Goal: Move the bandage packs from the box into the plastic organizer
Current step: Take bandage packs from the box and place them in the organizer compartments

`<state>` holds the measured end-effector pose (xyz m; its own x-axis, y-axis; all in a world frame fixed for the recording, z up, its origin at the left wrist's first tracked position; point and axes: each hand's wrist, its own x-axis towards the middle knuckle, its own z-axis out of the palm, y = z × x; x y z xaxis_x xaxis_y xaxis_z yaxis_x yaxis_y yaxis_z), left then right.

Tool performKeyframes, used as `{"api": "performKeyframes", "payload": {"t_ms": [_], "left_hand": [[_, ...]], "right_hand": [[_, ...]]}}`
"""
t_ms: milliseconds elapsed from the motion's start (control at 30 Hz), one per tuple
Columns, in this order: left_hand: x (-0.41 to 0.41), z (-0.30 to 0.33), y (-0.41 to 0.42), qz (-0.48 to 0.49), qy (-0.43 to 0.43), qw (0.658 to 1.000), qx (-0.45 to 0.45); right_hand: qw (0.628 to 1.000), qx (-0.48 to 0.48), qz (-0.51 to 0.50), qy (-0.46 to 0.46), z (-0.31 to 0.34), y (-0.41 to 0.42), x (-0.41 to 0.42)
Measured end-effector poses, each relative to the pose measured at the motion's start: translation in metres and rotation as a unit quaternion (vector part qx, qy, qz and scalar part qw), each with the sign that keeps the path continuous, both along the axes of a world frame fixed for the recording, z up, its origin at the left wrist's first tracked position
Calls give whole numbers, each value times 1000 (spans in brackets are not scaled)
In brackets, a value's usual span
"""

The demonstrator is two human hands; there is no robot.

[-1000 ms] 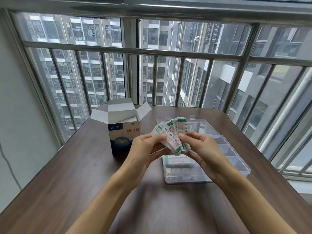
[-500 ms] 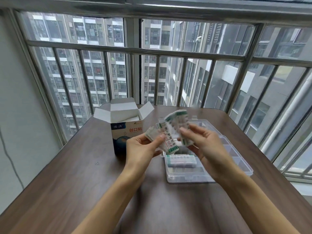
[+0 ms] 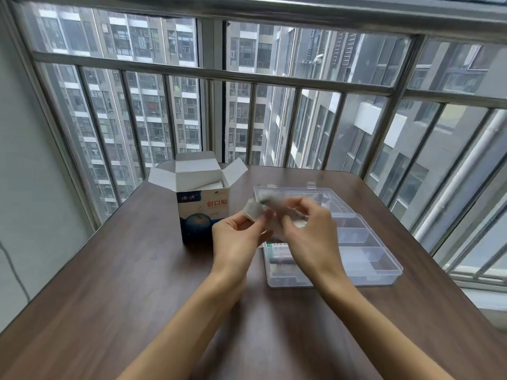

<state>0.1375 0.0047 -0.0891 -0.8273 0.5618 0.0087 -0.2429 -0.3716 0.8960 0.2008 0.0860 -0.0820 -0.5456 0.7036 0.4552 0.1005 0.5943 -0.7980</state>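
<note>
the fanned bandage packs are now bunched and blurred, pinched between left hand and right hand above the plastic organizer. more packs lie in its near-left compartment. the open box stands just left on the table.

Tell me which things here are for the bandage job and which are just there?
For the job:
- bandage packs, held in the left hand and right hand
- open box
- clear plastic organizer, some packs already in its near-left compartment

Just there:
- wooden table
- window bars
- cable on the left wall
</note>
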Motion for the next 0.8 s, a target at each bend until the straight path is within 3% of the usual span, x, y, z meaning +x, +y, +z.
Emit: {"api": "performKeyframes", "payload": {"t_ms": [100, 200, 267, 433, 633, 800], "left_hand": [[-4, 0, -1, 13, 11, 1000, -3], [-12, -3, -5, 27, 3, 1000, -9], [-19, -4, -7, 45, -9, 999, -3], [-34, -1, -11, 90, -45, 995, 13], [-35, -1, -12, 93, -47, 994, 17], [-35, -2, -12, 85, -51, 995, 9]], "right_hand": [[995, -72, 60, 25, 12, 8, 7], [975, -166, 117, -88, 25, 26, 10], [962, -125, 139, -199, 32, 38, 11], [888, 113, 153, -419, 26, 44, 9], [838, 192, 179, -479, 23, 37, 7], [826, 263, 186, -462, 36, 43, 5]]}}
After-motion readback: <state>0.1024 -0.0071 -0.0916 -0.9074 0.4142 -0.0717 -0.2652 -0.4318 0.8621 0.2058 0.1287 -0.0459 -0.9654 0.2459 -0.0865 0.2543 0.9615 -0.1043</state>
